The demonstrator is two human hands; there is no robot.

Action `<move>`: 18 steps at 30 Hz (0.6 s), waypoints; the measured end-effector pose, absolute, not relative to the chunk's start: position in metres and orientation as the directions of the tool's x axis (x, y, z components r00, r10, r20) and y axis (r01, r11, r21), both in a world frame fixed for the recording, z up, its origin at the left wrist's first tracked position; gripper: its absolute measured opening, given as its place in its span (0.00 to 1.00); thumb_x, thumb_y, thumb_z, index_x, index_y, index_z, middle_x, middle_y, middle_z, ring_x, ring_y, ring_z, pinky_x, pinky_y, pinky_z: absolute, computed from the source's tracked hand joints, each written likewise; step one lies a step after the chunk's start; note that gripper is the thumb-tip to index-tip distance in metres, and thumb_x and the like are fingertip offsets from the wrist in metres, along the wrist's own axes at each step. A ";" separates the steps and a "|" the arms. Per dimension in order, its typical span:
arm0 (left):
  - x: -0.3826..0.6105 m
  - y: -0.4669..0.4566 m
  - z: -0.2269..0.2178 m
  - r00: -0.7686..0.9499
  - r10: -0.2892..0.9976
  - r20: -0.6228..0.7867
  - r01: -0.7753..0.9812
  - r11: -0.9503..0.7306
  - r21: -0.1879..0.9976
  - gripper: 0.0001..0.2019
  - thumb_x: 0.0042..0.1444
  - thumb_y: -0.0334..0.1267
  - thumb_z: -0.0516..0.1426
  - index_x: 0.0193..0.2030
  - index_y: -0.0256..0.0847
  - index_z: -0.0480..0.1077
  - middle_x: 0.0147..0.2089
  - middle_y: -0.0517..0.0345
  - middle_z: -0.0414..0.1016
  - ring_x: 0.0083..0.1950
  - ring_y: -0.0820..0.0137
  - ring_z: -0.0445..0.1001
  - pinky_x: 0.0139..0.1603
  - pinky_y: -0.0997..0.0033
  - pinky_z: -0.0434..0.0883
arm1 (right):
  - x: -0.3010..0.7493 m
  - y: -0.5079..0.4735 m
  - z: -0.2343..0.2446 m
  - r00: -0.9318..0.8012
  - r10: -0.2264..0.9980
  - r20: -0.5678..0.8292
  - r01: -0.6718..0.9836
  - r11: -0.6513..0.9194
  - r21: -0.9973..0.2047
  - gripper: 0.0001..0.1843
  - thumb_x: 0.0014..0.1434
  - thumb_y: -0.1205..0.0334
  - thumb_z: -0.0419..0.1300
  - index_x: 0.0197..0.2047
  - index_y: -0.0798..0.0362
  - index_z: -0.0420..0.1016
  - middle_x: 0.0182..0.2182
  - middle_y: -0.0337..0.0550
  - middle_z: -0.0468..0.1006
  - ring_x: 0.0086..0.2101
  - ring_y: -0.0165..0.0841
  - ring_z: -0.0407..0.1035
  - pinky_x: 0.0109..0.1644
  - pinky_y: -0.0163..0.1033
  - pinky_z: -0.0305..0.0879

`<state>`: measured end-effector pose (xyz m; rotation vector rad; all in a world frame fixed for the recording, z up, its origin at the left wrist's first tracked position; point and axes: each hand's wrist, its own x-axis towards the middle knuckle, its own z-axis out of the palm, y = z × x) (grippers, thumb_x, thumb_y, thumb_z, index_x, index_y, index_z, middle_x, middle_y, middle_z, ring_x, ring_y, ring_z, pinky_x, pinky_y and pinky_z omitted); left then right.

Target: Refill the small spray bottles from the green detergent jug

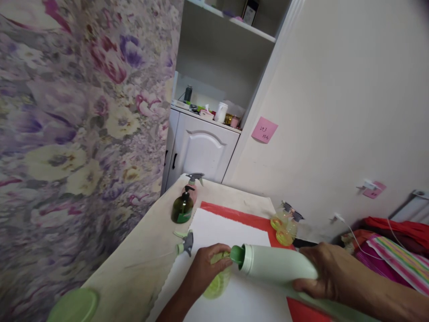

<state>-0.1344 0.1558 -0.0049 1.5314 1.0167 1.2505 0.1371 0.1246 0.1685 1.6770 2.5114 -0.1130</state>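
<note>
The left hand (210, 264) has its thumb and fingers closed round the top of a small yellow-green bottle (215, 286), over the white paper (231, 228); whether the base touches the paper I cannot tell. The right hand (317, 270) is wrapped round a big pale green jug (276, 264), holding it on its side with the mouth toward the small bottle's top. Something green shows at that mouth, though I cannot tell whether it is liquid.

The paper lies over a red sheet (228, 210) on the tabletop (140, 255). Left of the paper is a loose spray head (185, 244), and farther back a dark pump bottle (182, 209) just in front of a pink spray bottle (193, 190). Two yellow spray bottles (286, 232) stand close together at the far right. A green lid (75, 306) is at the near left.
</note>
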 end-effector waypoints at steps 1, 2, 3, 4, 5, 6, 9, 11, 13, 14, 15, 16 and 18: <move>-0.134 0.156 -0.005 0.155 0.953 0.260 0.060 -0.272 0.960 0.08 0.52 0.40 0.61 0.38 0.43 0.78 0.39 0.58 0.82 0.45 0.62 0.78 0.49 0.69 0.68 | 0.136 0.124 0.169 -0.375 0.916 -0.142 0.925 0.379 0.004 0.24 0.52 0.37 0.58 0.30 0.52 0.76 0.24 0.47 0.81 0.24 0.36 0.73 0.25 0.35 0.53; -0.134 0.156 -0.005 0.156 0.953 0.260 0.060 -0.272 0.960 0.08 0.52 0.40 0.61 0.38 0.43 0.78 0.40 0.58 0.82 0.45 0.62 0.78 0.49 0.69 0.68 | 0.135 0.124 0.170 -0.367 0.919 -0.142 0.928 0.371 0.006 0.24 0.52 0.38 0.58 0.30 0.52 0.77 0.25 0.47 0.81 0.24 0.37 0.74 0.25 0.35 0.53; -0.134 0.156 -0.004 0.157 0.953 0.259 0.061 -0.271 0.961 0.08 0.52 0.40 0.61 0.39 0.43 0.78 0.40 0.58 0.82 0.46 0.62 0.78 0.49 0.68 0.69 | 0.134 0.124 0.170 -0.358 0.922 -0.148 0.931 0.364 0.009 0.23 0.52 0.39 0.59 0.30 0.52 0.77 0.25 0.48 0.81 0.24 0.37 0.74 0.25 0.35 0.54; -0.134 0.156 -0.004 0.157 0.953 0.259 0.062 -0.271 0.961 0.09 0.52 0.40 0.61 0.39 0.43 0.78 0.40 0.58 0.82 0.46 0.61 0.78 0.49 0.68 0.69 | 0.133 0.123 0.171 -0.353 0.923 -0.154 0.933 0.359 0.012 0.22 0.52 0.40 0.59 0.31 0.52 0.77 0.25 0.48 0.82 0.25 0.37 0.74 0.25 0.35 0.54; -0.134 0.157 -0.005 0.155 0.953 0.259 0.062 -0.271 0.961 0.09 0.51 0.40 0.61 0.39 0.42 0.78 0.40 0.57 0.83 0.46 0.61 0.77 0.50 0.68 0.69 | 0.133 0.123 0.171 -0.349 0.923 -0.160 0.934 0.356 0.015 0.22 0.52 0.41 0.59 0.31 0.52 0.77 0.25 0.47 0.82 0.25 0.37 0.74 0.26 0.35 0.54; -0.134 0.157 -0.005 0.152 0.954 0.258 0.062 -0.270 0.961 0.09 0.51 0.40 0.61 0.38 0.42 0.78 0.40 0.57 0.83 0.46 0.62 0.77 0.50 0.69 0.69 | 0.133 0.123 0.172 -0.348 0.923 -0.163 0.935 0.355 0.019 0.21 0.52 0.41 0.60 0.31 0.52 0.77 0.25 0.47 0.82 0.25 0.37 0.74 0.26 0.35 0.53; -0.133 0.157 -0.006 0.145 0.958 0.249 0.064 -0.260 0.964 0.09 0.51 0.40 0.62 0.38 0.42 0.78 0.40 0.57 0.83 0.46 0.62 0.78 0.49 0.69 0.69 | 0.133 0.123 0.171 -0.362 0.919 -0.159 0.929 0.369 0.014 0.21 0.52 0.41 0.60 0.30 0.52 0.77 0.25 0.47 0.82 0.24 0.36 0.73 0.25 0.35 0.53; -0.133 0.157 -0.006 0.147 0.958 0.245 0.063 -0.256 0.965 0.09 0.51 0.40 0.62 0.38 0.42 0.78 0.40 0.57 0.83 0.45 0.62 0.78 0.49 0.69 0.69 | 0.134 0.124 0.171 -0.367 0.917 -0.153 0.928 0.373 0.010 0.22 0.52 0.40 0.59 0.30 0.52 0.77 0.25 0.47 0.82 0.24 0.36 0.73 0.25 0.35 0.53; -0.133 0.157 -0.006 0.149 0.958 0.246 0.059 -0.257 0.965 0.09 0.51 0.40 0.62 0.39 0.42 0.78 0.40 0.57 0.83 0.46 0.62 0.78 0.49 0.69 0.69 | 0.134 0.124 0.171 -0.368 0.917 -0.152 0.927 0.374 0.012 0.21 0.52 0.41 0.59 0.30 0.52 0.77 0.25 0.46 0.81 0.24 0.36 0.73 0.25 0.35 0.53; -0.133 0.157 -0.006 0.150 0.957 0.248 0.056 -0.259 0.964 0.09 0.51 0.40 0.62 0.39 0.42 0.78 0.40 0.57 0.83 0.46 0.62 0.78 0.49 0.69 0.69 | 0.134 0.124 0.171 -0.367 0.917 -0.153 0.928 0.374 0.013 0.20 0.52 0.41 0.60 0.30 0.52 0.77 0.25 0.46 0.82 0.24 0.36 0.73 0.25 0.35 0.53; -0.133 0.157 -0.006 0.151 0.957 0.248 0.054 -0.259 0.964 0.09 0.52 0.40 0.61 0.39 0.42 0.78 0.40 0.57 0.82 0.46 0.62 0.78 0.49 0.69 0.69 | 0.133 0.124 0.172 -0.367 0.918 -0.153 0.928 0.373 0.011 0.20 0.52 0.42 0.60 0.30 0.52 0.77 0.25 0.46 0.82 0.24 0.37 0.74 0.25 0.35 0.53; -0.133 0.157 -0.006 0.151 0.957 0.247 0.052 -0.257 0.965 0.08 0.52 0.40 0.61 0.39 0.43 0.78 0.40 0.58 0.82 0.46 0.62 0.78 0.49 0.69 0.69 | 0.133 0.123 0.172 -0.367 0.917 -0.155 0.928 0.373 0.009 0.19 0.52 0.43 0.60 0.30 0.52 0.77 0.25 0.47 0.82 0.24 0.37 0.74 0.25 0.35 0.54; -0.133 0.157 -0.006 0.149 0.958 0.244 0.048 -0.254 0.966 0.08 0.52 0.39 0.62 0.39 0.43 0.78 0.40 0.58 0.82 0.46 0.62 0.78 0.49 0.69 0.69 | 0.131 0.123 0.174 -0.358 0.921 -0.156 0.931 0.364 0.011 0.20 0.51 0.43 0.60 0.30 0.52 0.77 0.25 0.47 0.82 0.24 0.37 0.74 0.25 0.35 0.54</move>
